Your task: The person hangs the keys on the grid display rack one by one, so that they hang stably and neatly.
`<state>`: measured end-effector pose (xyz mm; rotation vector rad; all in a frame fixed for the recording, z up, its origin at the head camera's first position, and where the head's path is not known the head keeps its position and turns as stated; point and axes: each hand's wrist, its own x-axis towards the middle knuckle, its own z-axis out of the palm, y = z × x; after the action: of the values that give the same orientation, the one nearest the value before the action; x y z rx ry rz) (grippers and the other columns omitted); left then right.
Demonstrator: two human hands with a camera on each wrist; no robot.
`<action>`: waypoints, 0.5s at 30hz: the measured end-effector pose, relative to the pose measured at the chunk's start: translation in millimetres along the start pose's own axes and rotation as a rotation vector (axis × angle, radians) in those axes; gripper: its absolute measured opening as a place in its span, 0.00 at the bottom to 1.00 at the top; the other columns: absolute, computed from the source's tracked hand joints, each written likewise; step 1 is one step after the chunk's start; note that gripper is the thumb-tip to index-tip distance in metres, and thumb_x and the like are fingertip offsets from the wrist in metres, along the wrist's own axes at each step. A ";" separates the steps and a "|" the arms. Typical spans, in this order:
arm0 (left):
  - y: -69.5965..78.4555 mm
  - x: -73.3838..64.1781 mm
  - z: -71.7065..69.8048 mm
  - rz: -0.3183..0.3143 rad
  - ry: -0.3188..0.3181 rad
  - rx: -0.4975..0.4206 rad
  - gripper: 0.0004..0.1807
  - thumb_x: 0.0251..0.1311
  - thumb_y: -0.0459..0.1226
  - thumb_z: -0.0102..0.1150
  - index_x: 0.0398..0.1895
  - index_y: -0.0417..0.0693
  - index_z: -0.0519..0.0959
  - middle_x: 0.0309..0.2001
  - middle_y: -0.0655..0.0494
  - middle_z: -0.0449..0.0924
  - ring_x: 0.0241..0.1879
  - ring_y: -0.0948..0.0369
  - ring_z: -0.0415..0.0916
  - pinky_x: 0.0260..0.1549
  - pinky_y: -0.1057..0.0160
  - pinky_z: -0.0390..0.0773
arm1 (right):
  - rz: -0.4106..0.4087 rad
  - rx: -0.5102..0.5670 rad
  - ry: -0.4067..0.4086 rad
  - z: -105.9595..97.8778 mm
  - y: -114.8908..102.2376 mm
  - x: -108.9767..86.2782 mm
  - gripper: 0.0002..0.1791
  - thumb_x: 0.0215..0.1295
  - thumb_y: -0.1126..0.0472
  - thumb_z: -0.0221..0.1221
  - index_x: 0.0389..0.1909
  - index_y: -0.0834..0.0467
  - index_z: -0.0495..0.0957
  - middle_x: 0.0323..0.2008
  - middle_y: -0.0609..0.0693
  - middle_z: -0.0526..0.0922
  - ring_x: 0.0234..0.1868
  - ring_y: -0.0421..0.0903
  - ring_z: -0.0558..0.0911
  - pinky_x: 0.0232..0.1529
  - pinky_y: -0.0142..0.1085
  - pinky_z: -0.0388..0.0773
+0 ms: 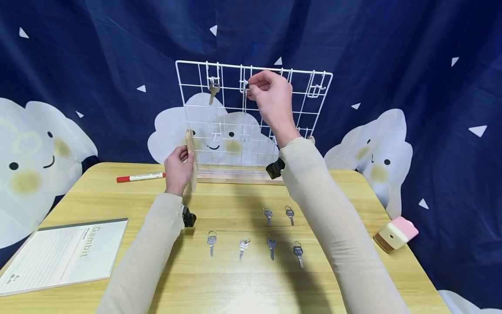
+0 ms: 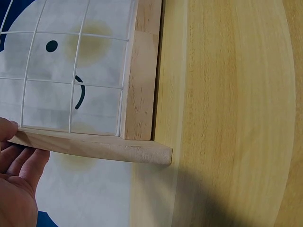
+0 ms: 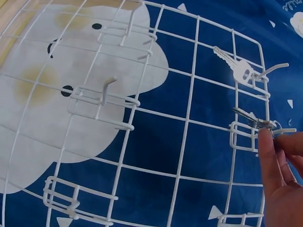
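A white wire grid rack (image 1: 229,109) stands at the back of the table. My left hand (image 1: 179,170) grips its wooden side post (image 2: 104,147), thumb on one side and fingers on the other. Up near the top of the grid, my right hand (image 1: 274,98) pinches a key (image 3: 248,117) by its ring end, right at a white hook (image 3: 286,130). One hook to the left, another key (image 1: 213,90) hangs by its ring. The top right hook (image 1: 315,90) bears nothing, and part of the grid is hidden behind my right hand and forearm.
Several keys with rings lie on the table, among them one key (image 1: 211,242) at the left and one (image 1: 298,253) at the right. A red-capped marker (image 1: 141,177) and a notebook (image 1: 66,253) lie left. A pink-and-cream block (image 1: 396,234) sits at the right edge.
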<state>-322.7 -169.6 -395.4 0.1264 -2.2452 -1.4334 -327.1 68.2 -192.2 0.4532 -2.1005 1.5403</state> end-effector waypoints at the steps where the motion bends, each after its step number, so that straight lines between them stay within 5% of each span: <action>1: 0.1 0.1 -0.1 0.000 0.001 0.000 0.19 0.69 0.32 0.55 0.60 0.34 0.75 0.55 0.39 0.79 0.56 0.51 0.77 0.56 0.60 0.77 | 0.001 -0.004 -0.002 -0.5 1.2 -0.7 0.09 0.64 0.76 0.54 0.38 0.69 0.82 0.31 0.57 0.83 0.31 0.45 0.85 0.37 0.27 0.84; 9: 2.0 -1.1 -0.3 -0.004 0.004 -0.010 0.19 0.69 0.32 0.55 0.60 0.34 0.74 0.56 0.39 0.78 0.56 0.51 0.76 0.57 0.61 0.77 | -0.058 -0.122 -0.024 -7.6 19.6 -19.0 0.06 0.66 0.71 0.57 0.39 0.64 0.82 0.34 0.55 0.84 0.32 0.41 0.84 0.37 0.28 0.82; 15: 1.8 -0.4 0.3 0.003 0.013 -0.029 0.18 0.68 0.30 0.56 0.59 0.33 0.75 0.55 0.38 0.78 0.56 0.51 0.77 0.56 0.62 0.77 | -0.090 -0.199 -0.125 -17.4 36.9 -41.4 0.06 0.68 0.68 0.58 0.43 0.62 0.82 0.35 0.50 0.83 0.34 0.39 0.82 0.36 0.30 0.81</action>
<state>-322.2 -168.4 -394.1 0.1229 -2.2130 -1.4588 -309.4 95.2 -240.6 0.5762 -2.2675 1.2666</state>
